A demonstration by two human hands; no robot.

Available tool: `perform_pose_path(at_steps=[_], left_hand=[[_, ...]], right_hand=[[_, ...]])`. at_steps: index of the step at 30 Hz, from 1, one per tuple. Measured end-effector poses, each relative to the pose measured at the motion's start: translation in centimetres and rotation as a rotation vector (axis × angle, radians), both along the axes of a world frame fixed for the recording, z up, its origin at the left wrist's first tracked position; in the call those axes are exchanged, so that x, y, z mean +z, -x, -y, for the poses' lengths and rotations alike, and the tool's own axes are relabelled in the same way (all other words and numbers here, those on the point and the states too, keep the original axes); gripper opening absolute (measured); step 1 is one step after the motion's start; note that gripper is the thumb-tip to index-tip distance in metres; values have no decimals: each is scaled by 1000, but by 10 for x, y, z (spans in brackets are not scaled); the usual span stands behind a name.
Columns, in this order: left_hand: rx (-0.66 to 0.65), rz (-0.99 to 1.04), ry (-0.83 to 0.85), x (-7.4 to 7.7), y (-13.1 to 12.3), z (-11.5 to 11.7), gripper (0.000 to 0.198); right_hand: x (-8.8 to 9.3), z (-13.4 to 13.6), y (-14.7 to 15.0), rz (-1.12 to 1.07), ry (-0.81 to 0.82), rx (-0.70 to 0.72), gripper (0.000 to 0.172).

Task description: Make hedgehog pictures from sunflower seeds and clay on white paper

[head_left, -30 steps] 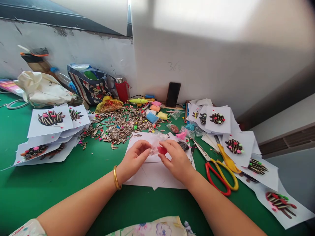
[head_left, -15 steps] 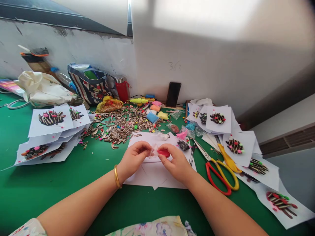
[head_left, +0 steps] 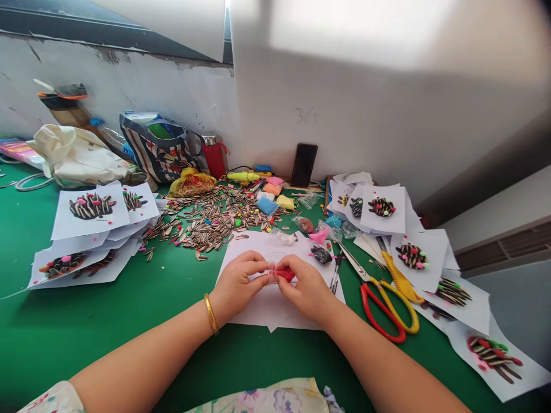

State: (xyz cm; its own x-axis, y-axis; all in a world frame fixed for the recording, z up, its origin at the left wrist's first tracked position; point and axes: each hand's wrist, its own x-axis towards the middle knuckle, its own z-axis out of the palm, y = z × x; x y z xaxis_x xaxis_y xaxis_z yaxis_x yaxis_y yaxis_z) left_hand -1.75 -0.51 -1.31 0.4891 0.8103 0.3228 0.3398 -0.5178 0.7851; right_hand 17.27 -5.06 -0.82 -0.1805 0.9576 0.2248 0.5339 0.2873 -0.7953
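Both my hands meet over a white paper sheet (head_left: 258, 312) on the green table (head_left: 86, 327). My right hand (head_left: 307, 289) pinches a small red lump of clay (head_left: 285, 275) in a clear plastic wrapper. My left hand (head_left: 239, 284), a gold bangle on its wrist, has its fingertips closed on the wrapper's left end. A heap of striped sunflower seeds (head_left: 210, 221) lies just behind the sheet.
Red and yellow scissors (head_left: 383, 298) lie right of my right hand. Paper sheets with seed hedgehogs (head_left: 90, 209) are stacked at left and at right (head_left: 413, 255). Coloured clay packets (head_left: 267, 205), a phone (head_left: 303, 164), a red bottle (head_left: 214, 155) and bags (head_left: 159, 146) line the wall.
My hands have drawn closer together and a little lower. The loose wrapper that stuck up a second ago is now bunched between the fingertips around the red clay.
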Motion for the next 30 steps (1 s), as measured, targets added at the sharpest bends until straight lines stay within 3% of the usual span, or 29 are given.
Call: perform_pose_path(at_steps=[9, 20, 30], left_hand=[[-8, 60, -96, -1, 1, 1, 10], [12, -30, -250, 2, 4, -1, 10], [24, 112, -163, 5, 3, -3, 5]], right_hand=[[1, 0, 2, -51, 7, 25, 7], [2, 0, 1, -103, 80, -7, 5], [6, -2, 1, -212, 172, -45, 9]])
